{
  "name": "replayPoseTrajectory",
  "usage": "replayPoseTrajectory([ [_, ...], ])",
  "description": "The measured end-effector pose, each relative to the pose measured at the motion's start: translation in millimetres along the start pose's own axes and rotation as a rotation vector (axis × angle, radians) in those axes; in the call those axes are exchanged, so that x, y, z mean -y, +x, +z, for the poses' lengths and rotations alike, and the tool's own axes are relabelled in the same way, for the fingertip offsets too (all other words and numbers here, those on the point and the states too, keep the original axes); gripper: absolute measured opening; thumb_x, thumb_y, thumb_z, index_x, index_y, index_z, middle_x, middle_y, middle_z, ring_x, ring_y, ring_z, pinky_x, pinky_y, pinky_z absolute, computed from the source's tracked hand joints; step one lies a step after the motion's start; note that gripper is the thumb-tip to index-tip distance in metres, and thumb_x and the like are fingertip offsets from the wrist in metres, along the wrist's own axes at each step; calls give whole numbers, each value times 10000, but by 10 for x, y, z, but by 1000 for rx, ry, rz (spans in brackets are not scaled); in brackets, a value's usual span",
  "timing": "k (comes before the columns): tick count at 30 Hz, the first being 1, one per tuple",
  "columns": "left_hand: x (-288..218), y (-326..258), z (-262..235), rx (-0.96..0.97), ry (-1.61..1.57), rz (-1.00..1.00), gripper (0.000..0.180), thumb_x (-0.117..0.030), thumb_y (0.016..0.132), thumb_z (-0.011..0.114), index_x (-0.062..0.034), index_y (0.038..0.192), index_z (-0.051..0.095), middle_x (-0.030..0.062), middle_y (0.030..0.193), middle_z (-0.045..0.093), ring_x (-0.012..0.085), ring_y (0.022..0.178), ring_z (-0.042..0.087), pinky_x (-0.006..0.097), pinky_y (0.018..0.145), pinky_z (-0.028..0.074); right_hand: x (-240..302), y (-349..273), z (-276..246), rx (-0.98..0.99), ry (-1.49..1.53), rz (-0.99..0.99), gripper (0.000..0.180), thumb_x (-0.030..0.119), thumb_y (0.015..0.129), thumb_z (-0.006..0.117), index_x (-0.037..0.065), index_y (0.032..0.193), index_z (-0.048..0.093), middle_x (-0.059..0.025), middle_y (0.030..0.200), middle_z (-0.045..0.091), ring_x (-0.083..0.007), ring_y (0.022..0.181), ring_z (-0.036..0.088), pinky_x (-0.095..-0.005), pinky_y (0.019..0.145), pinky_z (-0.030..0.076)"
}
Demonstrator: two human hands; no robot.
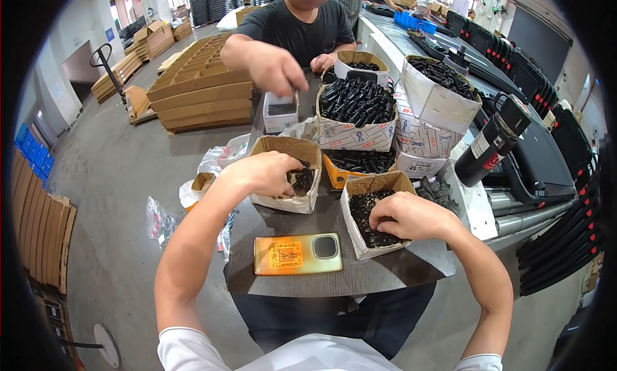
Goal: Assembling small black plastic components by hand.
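My left hand reaches into a cardboard box holding some dark parts, its fingers bent down among them. What those fingers grip, if anything, is hidden. To the right, my right hand dips into a second box filled with small black pieces. Its thumb and fingertips are pinched together at the pieces, and whatever sits between them is too small to name. A phone in a yellow-orange case lies on the dark table between my forearms.
Behind are boxes heaped with black plastic parts. A black bottle stands right, beside a roller conveyor. Across the table a person's hand hovers over a small white box. Stacked cardboard dividers and plastic bags are left.
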State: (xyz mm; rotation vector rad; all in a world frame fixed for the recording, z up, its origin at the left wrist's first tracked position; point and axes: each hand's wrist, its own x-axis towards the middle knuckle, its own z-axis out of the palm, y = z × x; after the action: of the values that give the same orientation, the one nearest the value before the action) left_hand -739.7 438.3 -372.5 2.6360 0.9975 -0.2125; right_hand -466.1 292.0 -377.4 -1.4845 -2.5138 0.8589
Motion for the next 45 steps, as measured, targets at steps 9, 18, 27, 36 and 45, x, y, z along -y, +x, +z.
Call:
replayPoseTrajectory([
  [9, 127, 422, 333, -62, -133, 5, 221, -41, 766, 549, 27, 946, 656, 226, 935, 691, 390, 922, 646, 421, 826, 513, -31, 1, 54, -68, 3, 0, 139, 28, 822, 604, -16, 932, 678, -164, 902, 701, -324, 925, 672, -407, 812, 514],
  [18, 217, 340, 398, -84, -256, 30, 279, -92, 764, 587, 19, 1002, 681, 206, 856, 693, 311, 774, 661, 383, 745, 519, -2, -8, -47, -84, 69, 129, 140, 56, 848, 635, -19, 964, 657, -154, 859, 695, -305, 848, 674, -368, 775, 511],
  [27, 40, 377, 302, -59, -209, 32, 247, -77, 744, 583, 11, 951, 685, 223, 862, 690, 339, 796, 663, 406, 740, 508, -211, 73, 37, -167, -97, 80, 181, 35, 797, 623, -10, 957, 693, -182, 906, 706, -337, 932, 676, -426, 835, 520],
  [36, 61, 106, 138, -375, -547, -113, 217, -75, 822, 630, 67, 982, 669, 135, 790, 695, 186, 720, 684, 336, 722, 553, -168, 20, 8, -187, 192, 107, 151, 33, 834, 642, -33, 966, 674, -142, 817, 695, -241, 781, 690, -358, 719, 549],
  [45, -768, -68, 163, -139, -1059, 248, 162, -22, 902, 624, 79, 1027, 644, 76, 869, 665, 119, 734, 675, 244, 661, 552, -204, -85, -32, -270, 898, 93, 158, 60, 951, 596, -55, 1049, 645, -50, 839, 649, -103, 726, 635, -241, 631, 550],
])
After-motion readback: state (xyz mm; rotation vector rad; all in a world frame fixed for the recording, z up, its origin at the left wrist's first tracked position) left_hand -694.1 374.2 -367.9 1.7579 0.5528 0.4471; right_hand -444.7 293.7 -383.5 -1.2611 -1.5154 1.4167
